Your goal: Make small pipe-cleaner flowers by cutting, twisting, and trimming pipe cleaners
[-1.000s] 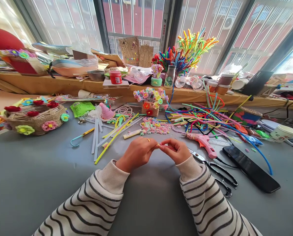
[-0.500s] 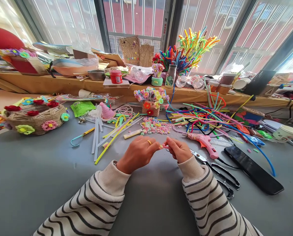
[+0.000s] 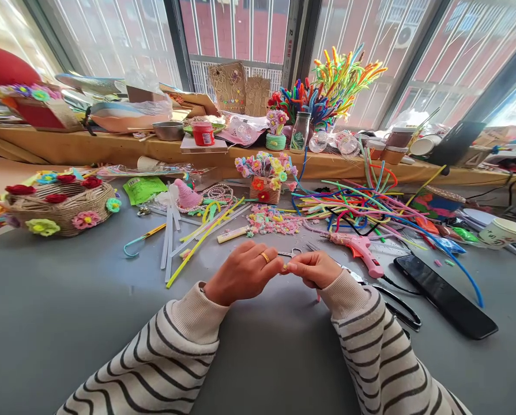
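My left hand (image 3: 251, 271), with a ring on one finger, is closed in a pinch above the grey table. Fingertip to fingertip with it, my right hand (image 3: 316, 268) is pinched too. Between them they hold a thin pink pipe cleaner (image 3: 318, 295), mostly hidden by the fingers; one end pokes out below my right hand. Just behind the fingertips lie small scissors (image 3: 296, 252). Large black-handled scissors (image 3: 398, 305) lie partly under my right forearm, near a pink glue gun (image 3: 364, 253).
Beyond the hands are fuzzy trimmings (image 3: 275, 222), a little flower basket (image 3: 265, 190) and a heap of coloured pipe cleaners (image 3: 348, 202). Clear glue sticks (image 3: 168, 242) lie left, before a woven basket (image 3: 63, 213). A phone (image 3: 445, 297) lies right. A cluttered ledge (image 3: 136, 144) runs behind.
My right hand has turned flatter, its fingertips shifting slightly left and down against my left hand. The pink piece between the hands is now mostly covered, and its end shows below my right hand.
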Demonstrator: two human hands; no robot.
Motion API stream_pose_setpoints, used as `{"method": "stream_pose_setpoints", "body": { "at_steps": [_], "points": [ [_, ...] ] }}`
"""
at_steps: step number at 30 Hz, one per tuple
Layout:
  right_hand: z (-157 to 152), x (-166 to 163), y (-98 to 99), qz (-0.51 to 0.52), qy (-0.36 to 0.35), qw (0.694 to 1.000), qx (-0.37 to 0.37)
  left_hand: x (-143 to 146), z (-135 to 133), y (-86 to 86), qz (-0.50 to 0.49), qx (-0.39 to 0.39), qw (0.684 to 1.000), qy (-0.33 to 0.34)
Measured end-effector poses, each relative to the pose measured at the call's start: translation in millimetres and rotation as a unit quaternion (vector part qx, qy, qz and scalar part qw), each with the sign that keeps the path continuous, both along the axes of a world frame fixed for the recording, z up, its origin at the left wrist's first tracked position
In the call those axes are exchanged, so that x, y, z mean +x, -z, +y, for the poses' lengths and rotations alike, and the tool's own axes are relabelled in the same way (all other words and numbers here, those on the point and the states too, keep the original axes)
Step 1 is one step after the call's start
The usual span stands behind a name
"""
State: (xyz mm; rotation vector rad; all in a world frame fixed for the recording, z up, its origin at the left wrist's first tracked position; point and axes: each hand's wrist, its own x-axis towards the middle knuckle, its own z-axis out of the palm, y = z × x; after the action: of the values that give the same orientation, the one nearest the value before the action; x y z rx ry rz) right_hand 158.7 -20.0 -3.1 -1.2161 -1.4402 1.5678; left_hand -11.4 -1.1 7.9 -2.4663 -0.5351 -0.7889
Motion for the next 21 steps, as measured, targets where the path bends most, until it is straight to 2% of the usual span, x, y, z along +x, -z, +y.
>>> {"method": "stream_pose_setpoints", "body": {
  "at_steps": [5,8,10,14,18,21],
  "points": [
    [-2,-5,-2.1,-0.059,0.04,0.989,0.132,0,2,5.2,-0.012,-0.093,0.995,-0.016],
    [-4,-6,-0.7,-0.159,0.061,0.96,0.224,0,3,6.9,-0.021,-0.192,0.981,-0.03],
    [-4,-7,1.4,-0.231,0.084,0.914,0.324,0,4,6.5,-0.018,-0.275,0.96,-0.042],
    [-3,-9,7.3,-0.344,0.105,0.793,0.491,1,8,4.6,-0.008,-0.436,0.899,-0.038],
    [-3,-13,12.0,-0.421,0.107,0.678,0.593,0,14,4.4,-0.007,-0.518,0.855,-0.032],
    [-4,-16,12.7,-0.479,0.126,0.593,0.635,0,16,5.9,-0.014,-0.544,0.838,-0.043]
  ]
}}
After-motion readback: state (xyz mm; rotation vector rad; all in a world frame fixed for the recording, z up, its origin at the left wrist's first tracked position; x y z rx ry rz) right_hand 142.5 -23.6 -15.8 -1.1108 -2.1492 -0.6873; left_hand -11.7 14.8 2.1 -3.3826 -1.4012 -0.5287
